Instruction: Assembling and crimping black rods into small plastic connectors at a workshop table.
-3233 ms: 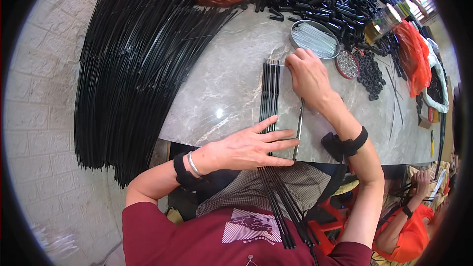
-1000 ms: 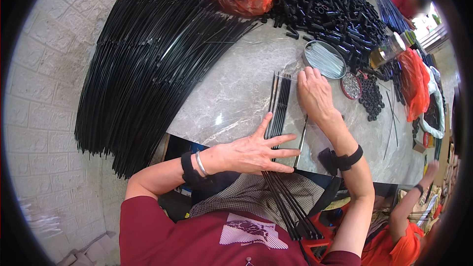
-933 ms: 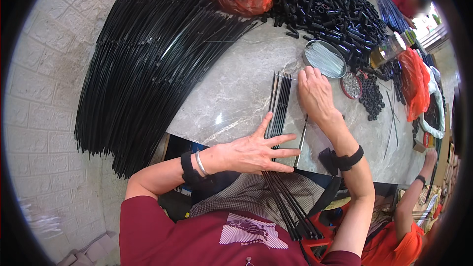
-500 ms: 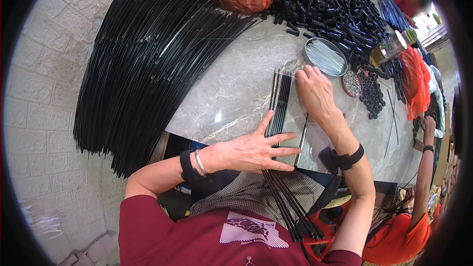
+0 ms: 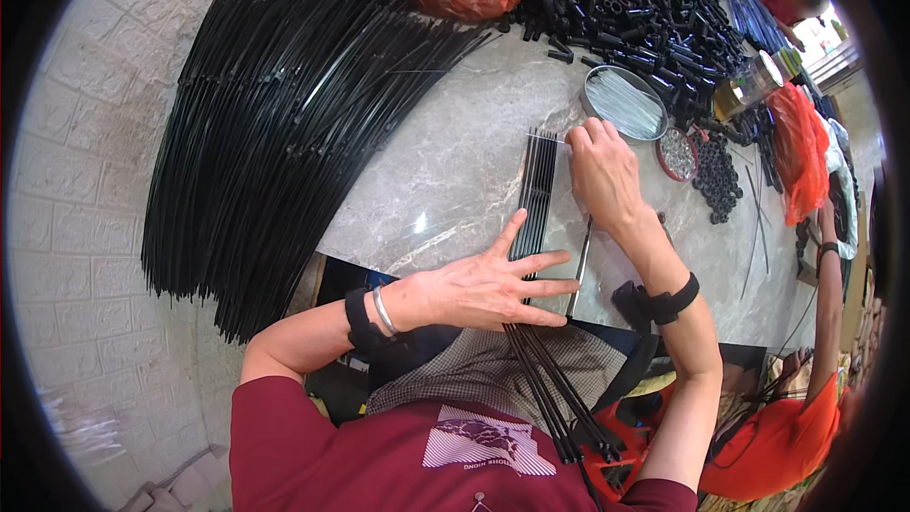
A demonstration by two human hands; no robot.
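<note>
Marble tabletop [image 5: 445, 171] crowded by glossy black rod heap [image 5: 275, 114], bare grey strip around row of thin black rods [image 5: 536, 199] overhanging near edge, left hand [image 5: 483, 289] pressed flat, fingers spread, right hand [image 5: 602, 171] pinching far tips.

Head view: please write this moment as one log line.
left hand: flat on black rods | right hand: at rod tips | marble table | round tin near

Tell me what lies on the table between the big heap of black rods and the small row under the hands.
Bare grey marble tabletop separates the big heap of black rods from the small row of rods, seen in the head view.
</note>
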